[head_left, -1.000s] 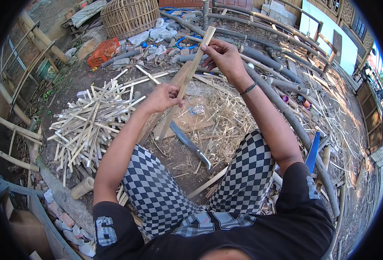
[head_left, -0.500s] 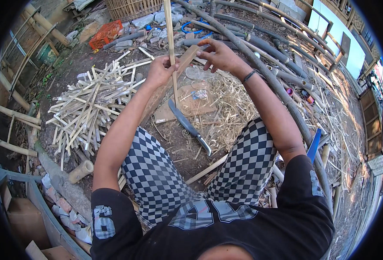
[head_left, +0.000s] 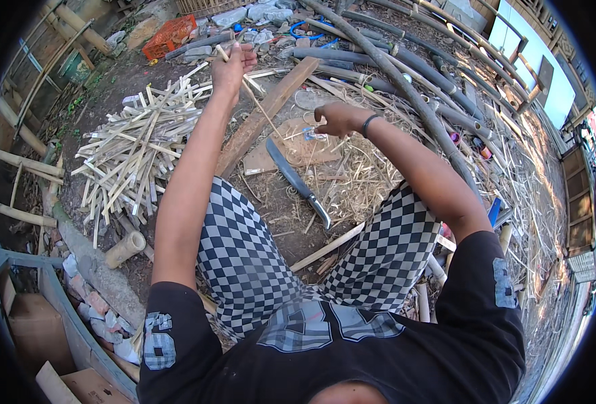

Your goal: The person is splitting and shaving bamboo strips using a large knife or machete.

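Observation:
My left hand (head_left: 230, 67), reaching far forward, is closed round a thin bamboo strip (head_left: 261, 106). The strip slants down toward a flat piece of cardboard (head_left: 261, 160). Just above the cardboard's right side is my right hand (head_left: 341, 120), its fingers bent but apart, with nothing seen in them. Between my knees lies a machete (head_left: 290, 174) with a dark curved blade, its tip on the cardboard and its handle toward me. Under and beside the strip runs a long wooden plank (head_left: 261, 121). A small clear plastic piece (head_left: 309, 132) rests on the cardboard near my right fingers.
A heap of split bamboo sticks (head_left: 139, 145) lies left of the plank. Pale shavings (head_left: 372, 158) cover the ground at right. Beyond are long bamboo poles (head_left: 405, 84), an orange crate (head_left: 170, 37) and stones. A cut bamboo piece (head_left: 126, 249) sits by my left elbow.
My left hand has moved forward and left, and the strip has gone from upright to slanting. My right hand has come off the plank's end and dropped toward me over the cardboard.

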The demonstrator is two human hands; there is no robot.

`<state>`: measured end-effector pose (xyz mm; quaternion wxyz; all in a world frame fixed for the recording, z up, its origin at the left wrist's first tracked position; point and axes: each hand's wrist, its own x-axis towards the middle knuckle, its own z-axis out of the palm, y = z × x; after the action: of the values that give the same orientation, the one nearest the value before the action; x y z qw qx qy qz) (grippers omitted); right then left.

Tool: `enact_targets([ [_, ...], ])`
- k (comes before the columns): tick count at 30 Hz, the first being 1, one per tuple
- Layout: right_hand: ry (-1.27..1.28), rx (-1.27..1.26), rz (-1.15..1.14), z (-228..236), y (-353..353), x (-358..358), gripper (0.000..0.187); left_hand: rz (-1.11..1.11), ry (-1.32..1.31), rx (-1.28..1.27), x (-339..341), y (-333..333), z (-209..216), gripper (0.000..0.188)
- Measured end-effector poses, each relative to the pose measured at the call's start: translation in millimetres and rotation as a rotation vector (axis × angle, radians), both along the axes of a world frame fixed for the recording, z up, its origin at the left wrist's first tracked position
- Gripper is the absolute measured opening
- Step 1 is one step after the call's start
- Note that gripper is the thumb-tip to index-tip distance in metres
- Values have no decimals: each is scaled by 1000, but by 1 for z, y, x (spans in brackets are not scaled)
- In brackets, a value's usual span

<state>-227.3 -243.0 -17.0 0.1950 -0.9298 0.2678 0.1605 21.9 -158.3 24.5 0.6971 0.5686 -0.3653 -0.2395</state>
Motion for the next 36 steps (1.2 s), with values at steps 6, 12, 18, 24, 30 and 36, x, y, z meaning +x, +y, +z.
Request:
enact_targets([
  [6,488,-96,261,-144,65,0,50,-83,-33,-228,2,-8,18,44],
  [12,1,70,-413,-246,131,-28,51,-286,122,-402,7,11,12,60],
  [18,35,34,-425,-226,134,-26,55,-206,-43,-251,-2,19,13,52],
  [24,-154,516,-545,-158,121,-24,58,-276,71,-161,-2,23,18,46],
  [30,-98,445,-573,-53,143,-76,55,-65,131,-204,7,32,19,45],
  [36,-327,-347,-434,-86,157,-90,46,-30,126,-278,1,30,15,45],
])
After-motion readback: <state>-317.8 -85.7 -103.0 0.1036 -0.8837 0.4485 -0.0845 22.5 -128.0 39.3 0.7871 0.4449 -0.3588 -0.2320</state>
